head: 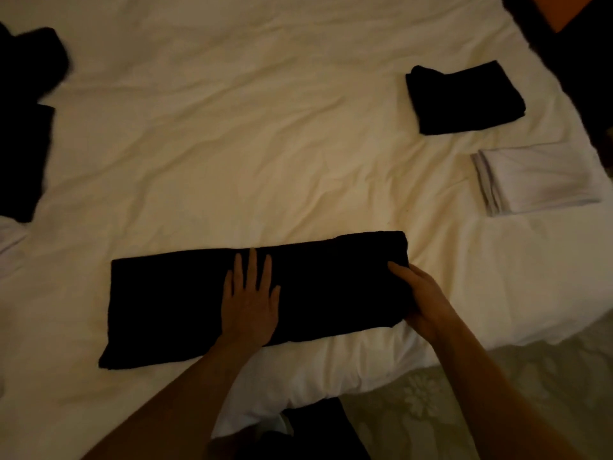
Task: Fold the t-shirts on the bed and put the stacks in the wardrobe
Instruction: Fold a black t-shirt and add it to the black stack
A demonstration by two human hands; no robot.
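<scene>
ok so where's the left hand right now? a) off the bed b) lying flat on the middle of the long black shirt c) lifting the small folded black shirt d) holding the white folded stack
b: the left hand lies flat, fingers straight, on the middle of the long black shirt, while the right hand takes a grip on its right end.

Both forearms bare up to frame edge, no sleeves in view. Left hand (251,298) & right hand (423,302): no rings, watch or gloves seen. Dim light, detail poor.
</scene>
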